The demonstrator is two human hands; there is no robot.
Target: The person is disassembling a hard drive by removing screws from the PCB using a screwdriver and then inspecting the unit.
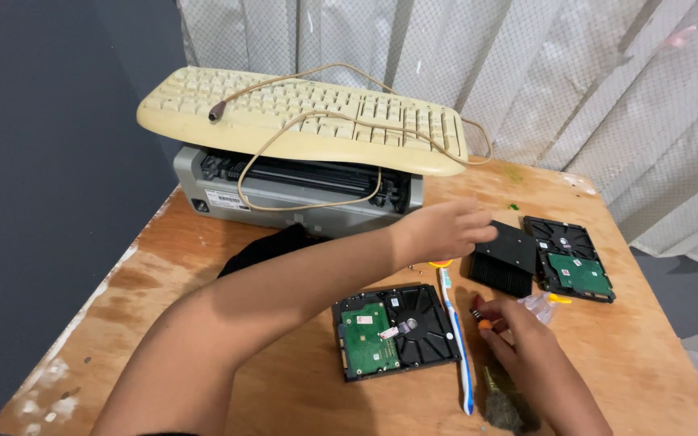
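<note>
At the far left of the wooden table (203,242) a grey printer (228,190) stands against the curtain, and a yellowed keyboard (300,117) lies across its top, its beige cable (300,153) looping down over the printer's front. A black cloth (264,246) lies just in front of the printer, partly hidden by the left forearm.

Near the middle of the table a hard drive (393,329) lies with its green circuit board facing up. Just to its right a blue and white toothbrush (456,339) lies lengthwise, bristle end away from the person.

The left hand (442,230) reaches across to the right, above the toothbrush's far end, and its fingers (478,226) touch the near edge of a black finned metal block (504,258); whether they grip it or only rest on it cannot be told. Right beside that block lies a second hard drive (571,258), also board side up.

The right hand (523,339) is low on the right, fingers closed around a small tool with an orange part (485,323), just right of the toothbrush. A clear plastic bag (541,305) lies just beyond this hand, near the second drive.
</note>
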